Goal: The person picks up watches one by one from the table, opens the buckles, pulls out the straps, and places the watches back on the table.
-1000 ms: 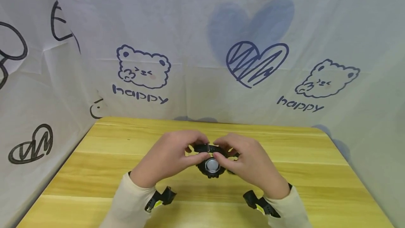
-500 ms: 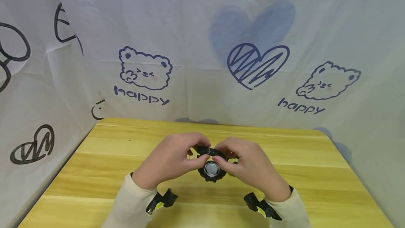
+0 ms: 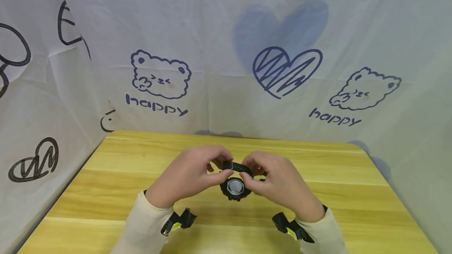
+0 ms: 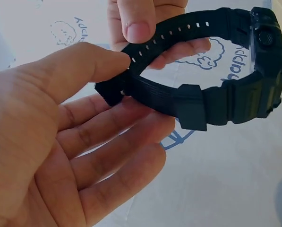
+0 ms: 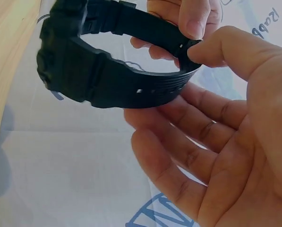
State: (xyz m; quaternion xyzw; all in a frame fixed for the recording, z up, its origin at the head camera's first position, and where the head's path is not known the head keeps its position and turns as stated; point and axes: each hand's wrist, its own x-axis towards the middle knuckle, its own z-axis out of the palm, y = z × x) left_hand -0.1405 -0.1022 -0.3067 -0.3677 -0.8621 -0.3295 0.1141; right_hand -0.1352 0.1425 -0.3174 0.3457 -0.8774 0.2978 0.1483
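Observation:
A black wristwatch (image 3: 235,186) with a chunky round case hangs between both hands over the table, its case towards the person. Its strap is bent into a loop. My left hand (image 3: 192,177) pinches the buckle end (image 4: 113,92) between thumb and fingers, where the two strap ends overlap. The right hand (image 3: 279,183) pinches the strap half with the row of holes (image 4: 171,33), thumb on one face and fingers behind. A loose keeper band (image 4: 192,106) sits on the buckle half in the left wrist view. Fingers partly hide the overlapping ends.
The wooden table (image 3: 226,226) lies beneath the hands, its far edge close to a white cloth (image 3: 219,30) with bear and heart drawings. More cloth hangs along the left and right sides. Black camera mounts (image 3: 185,218) are strapped on both wrists.
The right thumb has shifted slightly right, away from the left thumb, and more of the holed strap shows between them. Both hands keep their hold on the wristwatch.

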